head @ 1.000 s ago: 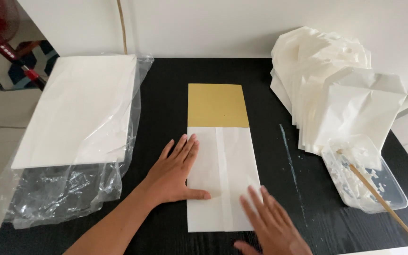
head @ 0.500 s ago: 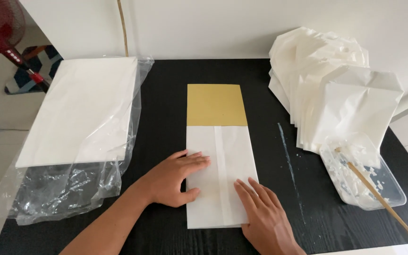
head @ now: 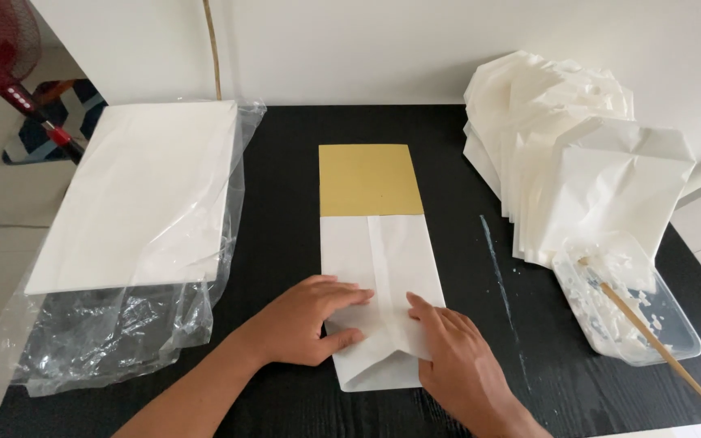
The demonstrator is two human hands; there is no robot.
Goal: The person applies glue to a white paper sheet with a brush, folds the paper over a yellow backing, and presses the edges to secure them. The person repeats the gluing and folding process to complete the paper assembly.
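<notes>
A folded white paper strip (head: 383, 268) lies lengthwise on the black table (head: 285, 162), over a mustard-yellow card (head: 369, 178) that sticks out at its far end. My left hand (head: 302, 320) presses on the paper's near left part, thumb under a lifted flap. My right hand (head: 460, 369) pinches the near right edge, and the bottom end of the paper is folded up into a slanted flap (head: 383, 324).
A stack of white paper sheets (head: 144, 195) lies in an open clear plastic wrap (head: 99, 341) at the left. Finished folded white bags (head: 578, 162) pile up at the right. A clear tub of white paste (head: 626, 304) with a wooden stick (head: 659, 345) stands near the right edge.
Both hands have slid toward the paper's near end and closed in on each other. The bottom end, flat before, is now lifted and folded up.
</notes>
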